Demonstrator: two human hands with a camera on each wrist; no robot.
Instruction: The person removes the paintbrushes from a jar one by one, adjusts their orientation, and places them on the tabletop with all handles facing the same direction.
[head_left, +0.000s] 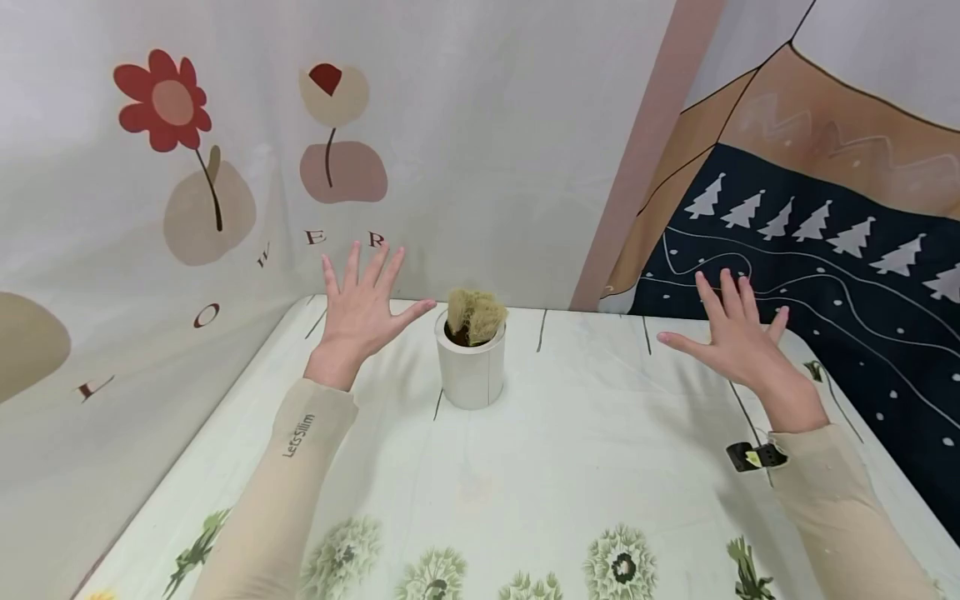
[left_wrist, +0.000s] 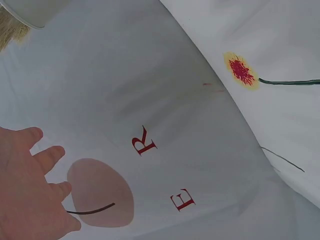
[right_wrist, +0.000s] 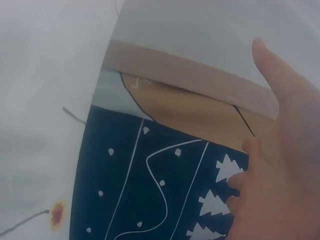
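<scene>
A white cylindrical pot (head_left: 471,379) stands upright at the back of the table, with a fuzzy yellow-green clump (head_left: 476,317) rising from dark brown matter inside. My left hand (head_left: 360,321) is raised with fingers spread, just left of the pot, its thumb pointing toward the rim; it holds nothing. Far to the right, my right hand (head_left: 738,337) is also raised and spread, holding nothing. In the left wrist view, part of the pot (left_wrist: 45,10) shows at the top left corner, above the left hand (left_wrist: 30,185). The right wrist view has the right hand (right_wrist: 285,170) alone.
A white cloth printed with flowers covers the table (head_left: 540,450). Behind and to the left hangs a pale curtain (head_left: 480,150) with flower prints and letters. A dark tree-patterned cloth (head_left: 810,275) hangs at the right. A small black device (head_left: 756,457) sits by the right cuff.
</scene>
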